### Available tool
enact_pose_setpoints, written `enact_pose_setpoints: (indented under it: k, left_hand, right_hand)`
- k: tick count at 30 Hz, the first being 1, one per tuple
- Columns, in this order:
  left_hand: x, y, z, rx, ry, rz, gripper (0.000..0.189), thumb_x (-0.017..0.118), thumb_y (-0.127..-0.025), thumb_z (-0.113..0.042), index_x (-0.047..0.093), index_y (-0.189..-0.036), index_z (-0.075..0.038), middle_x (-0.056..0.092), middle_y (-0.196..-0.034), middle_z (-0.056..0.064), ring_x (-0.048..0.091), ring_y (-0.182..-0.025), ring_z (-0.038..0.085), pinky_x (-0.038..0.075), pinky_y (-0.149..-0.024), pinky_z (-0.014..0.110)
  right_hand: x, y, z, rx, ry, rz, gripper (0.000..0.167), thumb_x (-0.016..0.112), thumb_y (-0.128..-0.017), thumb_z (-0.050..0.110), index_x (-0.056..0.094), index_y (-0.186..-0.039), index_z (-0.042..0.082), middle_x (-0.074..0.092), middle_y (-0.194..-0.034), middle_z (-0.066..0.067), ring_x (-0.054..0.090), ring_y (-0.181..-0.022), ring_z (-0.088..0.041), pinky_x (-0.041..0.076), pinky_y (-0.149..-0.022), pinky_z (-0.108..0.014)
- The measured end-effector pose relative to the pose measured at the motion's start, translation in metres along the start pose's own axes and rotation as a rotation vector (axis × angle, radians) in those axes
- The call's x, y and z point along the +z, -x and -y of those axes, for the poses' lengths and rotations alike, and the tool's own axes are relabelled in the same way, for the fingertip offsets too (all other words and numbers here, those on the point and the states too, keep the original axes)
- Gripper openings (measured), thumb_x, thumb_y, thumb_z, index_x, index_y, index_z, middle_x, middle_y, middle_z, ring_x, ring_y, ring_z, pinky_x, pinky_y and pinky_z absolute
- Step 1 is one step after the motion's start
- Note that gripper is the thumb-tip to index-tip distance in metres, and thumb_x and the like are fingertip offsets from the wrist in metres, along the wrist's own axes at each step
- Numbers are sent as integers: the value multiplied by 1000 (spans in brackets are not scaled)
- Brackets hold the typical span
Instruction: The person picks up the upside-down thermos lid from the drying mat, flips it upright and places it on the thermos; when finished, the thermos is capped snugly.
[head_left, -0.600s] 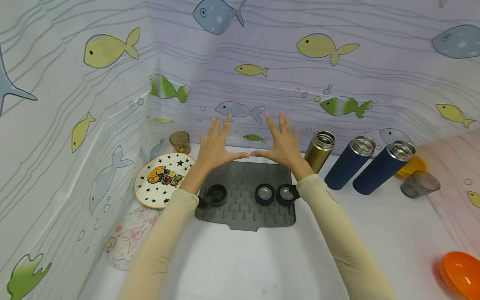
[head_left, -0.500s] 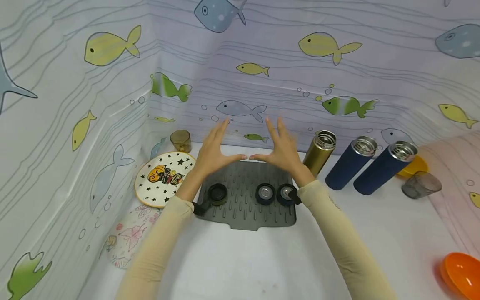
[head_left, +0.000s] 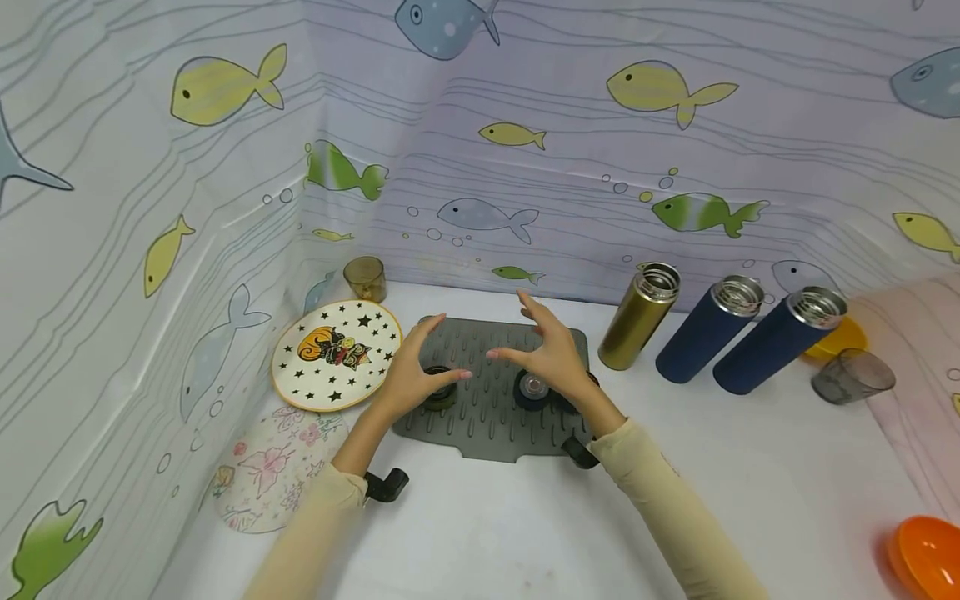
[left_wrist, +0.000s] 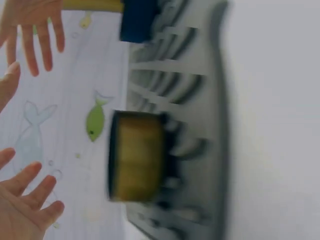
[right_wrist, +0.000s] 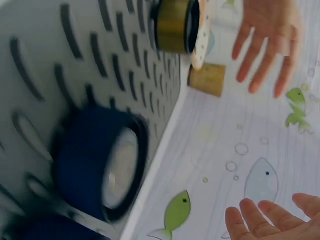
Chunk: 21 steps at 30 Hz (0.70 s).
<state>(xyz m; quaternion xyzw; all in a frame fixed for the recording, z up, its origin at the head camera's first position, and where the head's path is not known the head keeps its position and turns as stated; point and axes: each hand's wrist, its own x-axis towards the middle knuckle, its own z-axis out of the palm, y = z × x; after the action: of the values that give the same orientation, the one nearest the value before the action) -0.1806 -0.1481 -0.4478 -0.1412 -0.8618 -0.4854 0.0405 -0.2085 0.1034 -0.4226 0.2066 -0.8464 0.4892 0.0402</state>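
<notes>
My left hand (head_left: pixel 412 379) hovers over the left part of a dark grey ribbed mat (head_left: pixel 480 433), its fingers loosely curved with nothing between them. Under its thumb sits a bottle lid with a gold side (left_wrist: pixel 140 155) and black rim, partly covered in the head view. My right hand (head_left: pixel 553 358) is held over the mat's right part, thumb toward the other hand and fingers spread. Beneath it are two blue bottle lids; one lid (head_left: pixel 532 388) shows, the other is mostly hidden by the wrist. Neither hand touches a lid.
Open bottles stand to the right: a gold one (head_left: pixel 637 321) and two navy ones (head_left: pixel 701 337). Beyond them are a yellow bowl (head_left: pixel 843 337) and a grey cup (head_left: pixel 855 379). An orange bowl (head_left: pixel 930 554) is front right. On the left are a star-patterned plate (head_left: pixel 337 354) and a brown cup (head_left: pixel 365 279).
Both hands have come down from in front of the back wall to over the mat, and their fingers curve more. The lids and bottles have stayed in place.
</notes>
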Motion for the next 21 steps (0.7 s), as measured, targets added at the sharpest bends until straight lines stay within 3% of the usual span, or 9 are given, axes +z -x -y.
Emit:
enact_pose_setpoints:
  k: [6,11,15,21]
  left_hand:
    - [7,16,21,-58,8,38,95,87,-77,-30,34,-155,-16,33,-158,16,28,-146,40,26,-115,64]
    - [15,24,36,-82,-4,70,95,88,-75,-26,36,-153,-10,40,-153,18,36,-142,39,30,-114,61]
    - [19,27,42,-96,-9,75,94,89,-74,-19,37,-151,-5,46,-148,21,43,-138,39,32,-114,58]
    - [20,26,43,-134,-106,60,85,87,-74,-8,41,-145,5,47,-145,25,44,-135,42,34,-113,57]
  right_hand:
    - [12,14,-7,-4,-16,3,101,88,-75,28,30,-157,19,38,-158,-8,47,-136,-31,45,-106,-53]
    - [19,21,-11,-12,-36,17,98,87,-77,29,31,-157,21,41,-156,-8,50,-134,-31,46,-104,-52]
    - [22,27,-12,2,-74,31,96,86,-78,26,31,-157,21,41,-156,-10,50,-134,-31,46,-104,-53]
    - [30,33,-4,48,-171,56,86,83,-82,20,36,-154,16,50,-148,-16,53,-130,-36,47,-102,-55]
